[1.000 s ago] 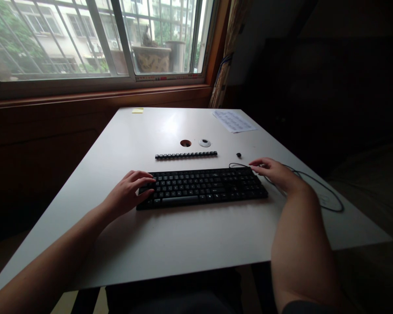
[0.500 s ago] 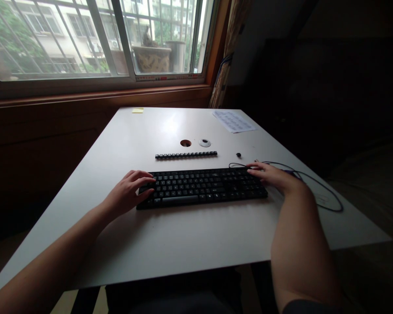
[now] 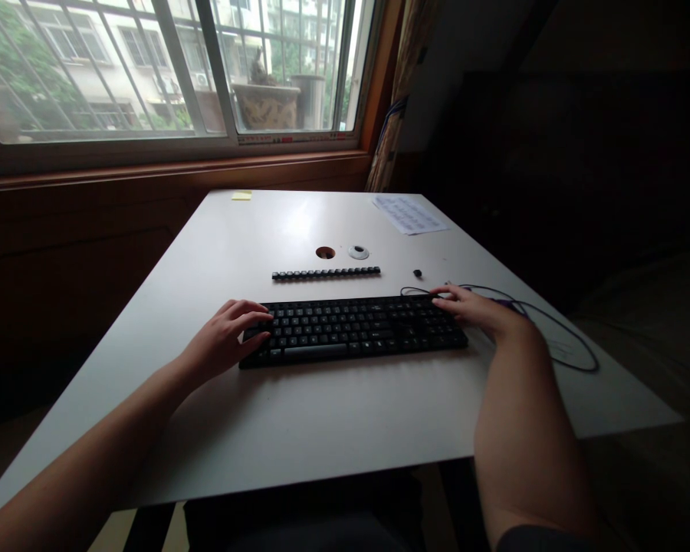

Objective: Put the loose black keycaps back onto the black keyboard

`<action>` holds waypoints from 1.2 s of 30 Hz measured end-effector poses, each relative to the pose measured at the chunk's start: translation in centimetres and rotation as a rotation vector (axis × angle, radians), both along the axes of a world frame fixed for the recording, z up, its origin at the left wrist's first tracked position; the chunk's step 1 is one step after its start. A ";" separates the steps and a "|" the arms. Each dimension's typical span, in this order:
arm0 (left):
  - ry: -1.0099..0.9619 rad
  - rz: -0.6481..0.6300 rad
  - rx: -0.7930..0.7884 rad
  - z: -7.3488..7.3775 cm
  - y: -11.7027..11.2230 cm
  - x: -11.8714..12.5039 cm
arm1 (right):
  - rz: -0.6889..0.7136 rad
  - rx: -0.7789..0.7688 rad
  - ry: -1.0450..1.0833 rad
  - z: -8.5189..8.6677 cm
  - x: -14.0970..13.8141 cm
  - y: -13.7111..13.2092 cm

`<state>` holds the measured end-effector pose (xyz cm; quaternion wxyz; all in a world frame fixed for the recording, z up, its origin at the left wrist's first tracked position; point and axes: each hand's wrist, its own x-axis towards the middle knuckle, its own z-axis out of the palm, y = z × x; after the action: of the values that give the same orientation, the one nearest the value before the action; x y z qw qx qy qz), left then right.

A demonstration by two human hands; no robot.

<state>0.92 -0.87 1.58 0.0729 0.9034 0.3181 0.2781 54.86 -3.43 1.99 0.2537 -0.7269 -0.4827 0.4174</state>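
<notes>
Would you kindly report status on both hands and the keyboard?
Left hand on left end of keyboard. Right hand at its far right corner. Keyboard on table, cable looped at right.

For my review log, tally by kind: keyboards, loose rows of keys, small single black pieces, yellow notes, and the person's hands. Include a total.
Keyboard: 1
Loose row of keys: 1
Small black piece: 1
Yellow note: 1
Hands, left hand and right hand: 2
Total: 6

Dark sleeve (image 3: pixel 546 539) on the right arm (image 3: pixel 526 437) — hands (image 3: pixel 223 336) bare.
</notes>
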 end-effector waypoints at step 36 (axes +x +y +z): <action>0.026 0.002 0.010 -0.2 0.1 -0.1 | 0.008 -0.038 0.025 0.2 -0.4 -0.1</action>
<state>0.87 -0.80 1.41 0.0640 0.9071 0.3184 0.2677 54.51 -3.54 2.19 0.2441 -0.7244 -0.4745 0.4364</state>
